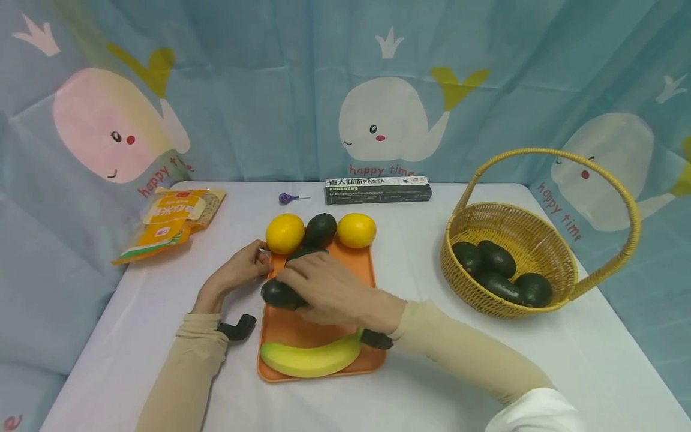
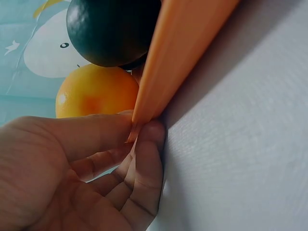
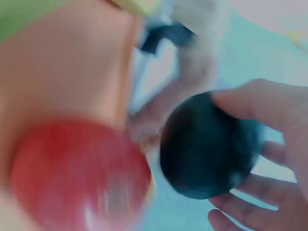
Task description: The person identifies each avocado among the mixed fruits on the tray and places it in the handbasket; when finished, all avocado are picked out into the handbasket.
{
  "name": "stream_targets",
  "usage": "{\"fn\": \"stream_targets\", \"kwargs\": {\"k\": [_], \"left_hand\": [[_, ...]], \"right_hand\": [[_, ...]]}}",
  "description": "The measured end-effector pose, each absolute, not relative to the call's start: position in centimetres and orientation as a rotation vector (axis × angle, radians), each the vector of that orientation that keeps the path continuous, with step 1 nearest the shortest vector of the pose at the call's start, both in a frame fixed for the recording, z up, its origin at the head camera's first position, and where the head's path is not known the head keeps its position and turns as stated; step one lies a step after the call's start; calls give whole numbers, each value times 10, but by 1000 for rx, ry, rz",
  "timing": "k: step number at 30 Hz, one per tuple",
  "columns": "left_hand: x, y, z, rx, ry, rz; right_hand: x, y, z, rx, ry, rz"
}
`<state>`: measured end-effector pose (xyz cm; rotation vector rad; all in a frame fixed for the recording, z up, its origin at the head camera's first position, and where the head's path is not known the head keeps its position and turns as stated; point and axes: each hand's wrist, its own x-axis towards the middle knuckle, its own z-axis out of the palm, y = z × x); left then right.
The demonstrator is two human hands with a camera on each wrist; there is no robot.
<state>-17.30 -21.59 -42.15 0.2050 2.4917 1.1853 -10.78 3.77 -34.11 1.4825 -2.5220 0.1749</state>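
Observation:
My right hand [image 1: 329,288] grips a dark green avocado [image 1: 281,294] over the left part of an orange tray [image 1: 302,330]. In the right wrist view, the fingers and thumb curl round that avocado [image 3: 207,149], beside a blurred red round fruit [image 3: 79,173] hidden in the head view. My left hand [image 1: 240,270] pinches the tray's left edge [image 2: 163,62] between thumb and fingers. At the tray's far end, another avocado [image 1: 321,230] sits between two yellow fruits, one left [image 1: 285,233], one right [image 1: 356,230]. A further avocado [image 1: 305,252] shows partly behind my right hand. A banana [image 1: 313,358] lies along the near end.
To the right stands a yellow wicker basket [image 1: 480,303] with a tall handle, holding several avocados [image 1: 496,259]. A pasta box [image 1: 378,191] and a purple lollipop [image 1: 286,198] lie at the back. An orange food bag [image 1: 170,222] is at the far left.

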Motion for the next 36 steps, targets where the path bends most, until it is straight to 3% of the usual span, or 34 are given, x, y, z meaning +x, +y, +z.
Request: {"fn": "stream_targets", "kwargs": {"k": [5, 10, 13, 21, 36], "left_hand": [[-173, -215, -422, 192, 2495, 1176], [-173, -215, -421, 199, 2501, 1170], [-172, -214, -420, 209, 2500, 1184], [-170, -213, -419, 215, 2512, 1174], [-169, -213, -417, 199, 2508, 1180]], "right_hand": [[-120, 120, -317, 1049, -2630, 535], [-127, 207, -318, 501, -2768, 572], [-127, 241, -325, 325, -2813, 537], [-124, 271, -337, 382, -2803, 247], [-133, 260, -324, 398, -2956, 54]]}}
